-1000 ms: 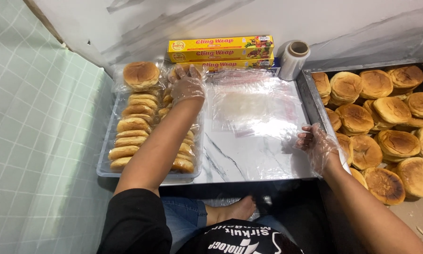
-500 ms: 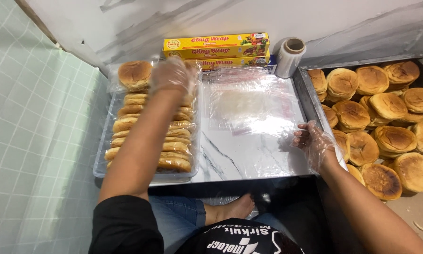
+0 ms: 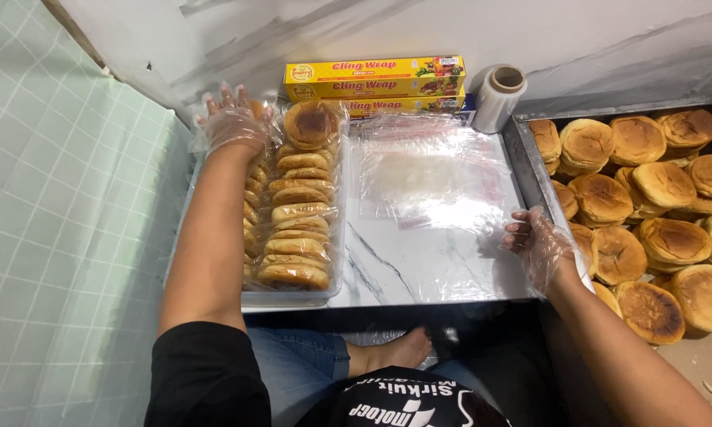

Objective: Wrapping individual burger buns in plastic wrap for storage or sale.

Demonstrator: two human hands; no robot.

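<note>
At the far left corner of the worktop (image 3: 419, 269), the left hand (image 3: 233, 122), gloved in thin clear plastic, is spread open with the fingers splayed over the far end of the tray of wrapped buns (image 3: 293, 205). It touches the plastic there and grips nothing firmly, as far as the head view shows. The tray runs lengthwise from the near edge of the worktop to the far edge, with the buns stacked on edge in rows along that line and one bun (image 3: 312, 122) lying flat at the far end, just beside the hand. The left forearm lies along the tray's left side, so the tray sits directly under and to the right of that arm.

In the middle of the worktop a sheet of clear film (image 3: 431, 178) lies flat, with yellow boxes of film (image 3: 376, 83) and a roll (image 3: 500, 96) at the far edge behind it.

The right hand (image 3: 539, 245), also gloved, rests loosely curled at the right edge of the worktop, touching the film's near right corner, holding nothing. Just beyond it, the big metal tray (image 3: 524, 150) of loose buns (image 3: 657, 198) is nearest that hand, well apart from the left.
</note>
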